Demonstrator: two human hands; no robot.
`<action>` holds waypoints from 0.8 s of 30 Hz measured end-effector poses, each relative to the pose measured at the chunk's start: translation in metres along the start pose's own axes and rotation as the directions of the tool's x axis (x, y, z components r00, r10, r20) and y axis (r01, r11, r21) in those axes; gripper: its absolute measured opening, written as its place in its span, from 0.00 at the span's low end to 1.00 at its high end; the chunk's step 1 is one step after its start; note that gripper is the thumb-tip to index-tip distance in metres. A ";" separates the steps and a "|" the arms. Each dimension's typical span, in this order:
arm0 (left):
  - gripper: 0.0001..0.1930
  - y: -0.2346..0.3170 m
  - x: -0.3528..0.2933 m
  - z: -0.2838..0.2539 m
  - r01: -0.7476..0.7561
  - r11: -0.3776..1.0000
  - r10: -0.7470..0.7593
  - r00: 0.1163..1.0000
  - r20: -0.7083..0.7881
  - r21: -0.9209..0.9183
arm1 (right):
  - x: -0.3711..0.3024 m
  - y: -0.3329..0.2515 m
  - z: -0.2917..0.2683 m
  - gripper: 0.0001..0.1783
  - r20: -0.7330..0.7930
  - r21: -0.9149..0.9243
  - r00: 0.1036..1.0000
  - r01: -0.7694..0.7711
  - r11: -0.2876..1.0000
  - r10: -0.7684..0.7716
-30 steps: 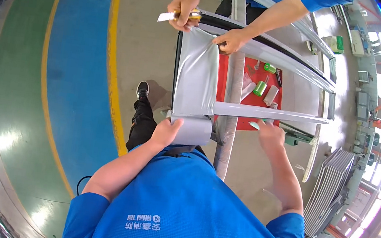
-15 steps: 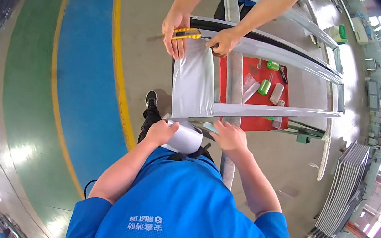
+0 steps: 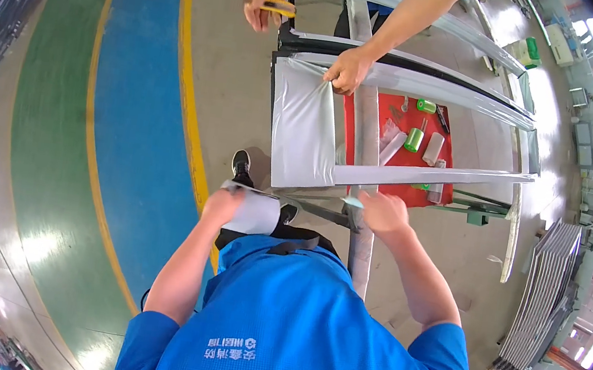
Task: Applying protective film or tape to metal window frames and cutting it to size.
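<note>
My left hand [image 3: 223, 204] grips a roll of pale grey film [image 3: 255, 214], held low in front of me at the left. In my right hand [image 3: 384, 213] is a small, flat, light-blue piece [image 3: 352, 202]; its exact kind does not show. Between and beyond my hands lies a window-like frame [image 3: 418, 175], its near left end wrapped in whitish film [image 3: 304, 126] with creases at the inner edge. Across from me, one hand of a co-worker [image 3: 347, 70] pinches that film. The co-worker's other hand [image 3: 264, 3] holds a yellow utility knife [image 3: 279, 7].
Under the frame, a red board [image 3: 411, 136] carries green and white rolls. A padded rail [image 3: 369, 131] supports the frame. To the left runs a blue floor lane [image 3: 137, 89] with yellow borders. Metal profiles [image 3: 533, 291] are stacked at the right.
My left hand has moved left with the roll, away from the frame's end. My right hand has shifted right with the light-blue piece. The co-worker's knife hand has drawn back from the film.
</note>
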State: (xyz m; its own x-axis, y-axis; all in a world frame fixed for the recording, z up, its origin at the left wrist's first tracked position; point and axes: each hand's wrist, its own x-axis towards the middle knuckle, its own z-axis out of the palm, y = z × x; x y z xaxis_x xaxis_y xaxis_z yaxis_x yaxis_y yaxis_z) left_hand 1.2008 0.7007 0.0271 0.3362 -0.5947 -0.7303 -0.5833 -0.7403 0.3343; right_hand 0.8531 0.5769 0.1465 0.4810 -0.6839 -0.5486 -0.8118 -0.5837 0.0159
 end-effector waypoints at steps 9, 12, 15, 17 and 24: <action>0.22 0.041 -0.128 -0.069 -0.407 0.907 0.381 0.904 -0.192 -0.114 | -0.064 0.047 -0.060 0.18 -0.049 0.688 0.962 -0.162 0.707 0.268; 0.21 0.107 -0.161 -0.065 -0.739 0.671 0.741 0.672 0.009 -0.049 | -0.054 0.062 -0.090 0.17 -0.297 0.618 0.932 0.021 0.786 0.209; 0.17 0.170 -0.177 -0.033 -0.952 0.297 0.874 0.237 0.424 -0.081 | -0.033 0.056 -0.128 0.18 -0.332 0.573 0.929 0.063 0.817 0.162; 0.13 0.193 -0.192 -0.005 -0.936 -0.018 0.886 -0.178 0.428 -0.351 | -0.014 0.052 -0.119 0.18 -0.384 0.559 0.916 0.127 0.819 0.120; 0.09 0.212 -0.208 0.024 -0.682 -0.229 0.734 -0.590 0.337 -0.695 | 0.031 -0.020 -0.033 0.20 -0.243 0.720 0.958 0.072 0.691 0.153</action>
State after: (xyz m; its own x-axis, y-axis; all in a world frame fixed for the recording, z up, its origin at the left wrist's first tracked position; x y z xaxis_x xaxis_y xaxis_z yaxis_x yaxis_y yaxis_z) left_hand 0.9898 0.6747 0.2354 -0.8755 -0.0871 0.4752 0.4178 0.3572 0.8354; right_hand 0.8950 0.5529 0.1564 0.4167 -0.8511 -0.3195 -0.7642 -0.1376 -0.6302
